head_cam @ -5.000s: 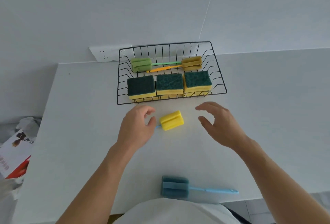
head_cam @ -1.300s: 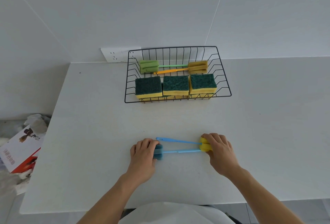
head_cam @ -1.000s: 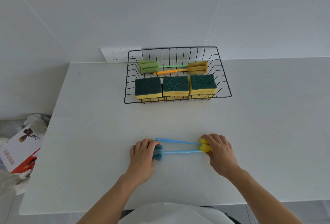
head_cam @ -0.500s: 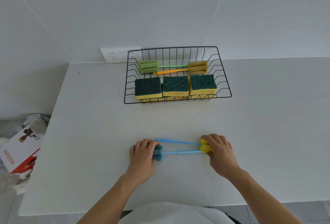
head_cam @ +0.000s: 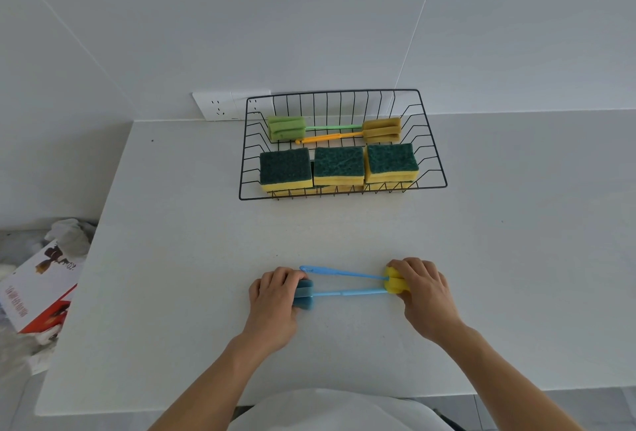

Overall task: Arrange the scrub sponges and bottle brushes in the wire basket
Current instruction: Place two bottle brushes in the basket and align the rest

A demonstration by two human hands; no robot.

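A black wire basket (head_cam: pixel 434 155) stands at the back of the white table. In it, three stacks of green-topped yellow scrub sponges (head_cam: pixel 339 162) fill the front row. Behind them lie a green bottle brush (head_cam: pixel 286 128) and an orange-handled brush (head_cam: pixel 382 129), head to tail. Near the table's front, my left hand (head_cam: pixel 273 300) grips the blue foam head of a blue brush (head_cam: pixel 304 294). My right hand (head_cam: pixel 425 289) grips the yellow foam head of a second blue-handled brush (head_cam: pixel 394 284). The two handles lie side by side between my hands, resting on the table.
A wall socket (head_cam: pixel 220 105) sits behind the basket's left corner. Beyond the table's left edge, a white and red box (head_cam: pixel 38 288) and crumpled bags (head_cam: pixel 70 233) lie lower down. The table's front edge (head_cam: pixel 309 399) is close to my body.
Five seconds ago the two brushes lay apart and my hands were open near the basket. Now each hand holds a brush head near the front edge. Nothing has moved in the last second.
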